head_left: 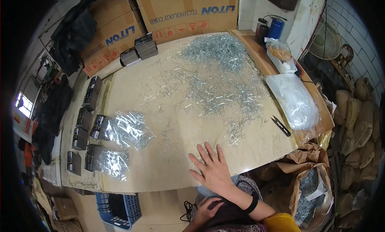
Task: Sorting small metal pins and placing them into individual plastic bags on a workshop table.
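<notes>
My right hand (212,167) lies flat on the pale table (168,176) near its front edge, fingers spread, holding nothing. A black band circles that wrist. My left hand (206,210) rests below the table edge on dark cloth in my lap, fingers loosely curled. It is too small to tell whether it holds anything. A big heap of small silver metal pieces (216,51) lies at the far side, and thinner scatter (216,97) reaches toward my right hand. Two clear bags filled with the pieces (120,129) lie at the left.
Black snips (280,125) and a heap of clear plastic bags (294,99) sit at the right edge. Stacks of black packs (84,119) line the left edge. Cardboard boxes (188,9) stand behind. A blue basket (118,208) and an open brown sack (311,192) are below the table.
</notes>
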### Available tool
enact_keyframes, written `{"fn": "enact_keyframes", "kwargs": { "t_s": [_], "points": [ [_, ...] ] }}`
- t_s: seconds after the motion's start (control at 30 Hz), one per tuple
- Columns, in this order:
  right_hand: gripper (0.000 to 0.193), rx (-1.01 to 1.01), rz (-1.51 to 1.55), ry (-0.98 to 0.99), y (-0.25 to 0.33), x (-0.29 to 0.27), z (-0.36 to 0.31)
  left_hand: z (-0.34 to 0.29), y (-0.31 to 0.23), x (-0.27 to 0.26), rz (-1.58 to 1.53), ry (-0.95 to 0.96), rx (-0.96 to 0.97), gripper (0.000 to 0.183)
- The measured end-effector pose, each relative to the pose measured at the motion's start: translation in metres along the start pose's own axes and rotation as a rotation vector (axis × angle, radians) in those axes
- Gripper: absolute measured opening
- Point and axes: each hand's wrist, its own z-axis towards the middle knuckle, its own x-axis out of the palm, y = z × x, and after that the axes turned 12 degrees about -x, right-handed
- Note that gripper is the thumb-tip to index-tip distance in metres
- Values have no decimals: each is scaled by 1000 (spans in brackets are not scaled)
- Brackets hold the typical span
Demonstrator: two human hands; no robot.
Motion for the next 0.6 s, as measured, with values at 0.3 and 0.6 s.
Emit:
{"fn": "enact_keyframes", "kwargs": {
  "t_s": [0.3, 0.6],
  "points": [
    [43, -156, 25, -113, -5, -19, -55, -4, -3, -5, 46, 18, 81, 14],
    [45, -312, 322, -144, -16, -11, -64, -5, 2, -3, 21, 26, 118, 13]
  ]
}}
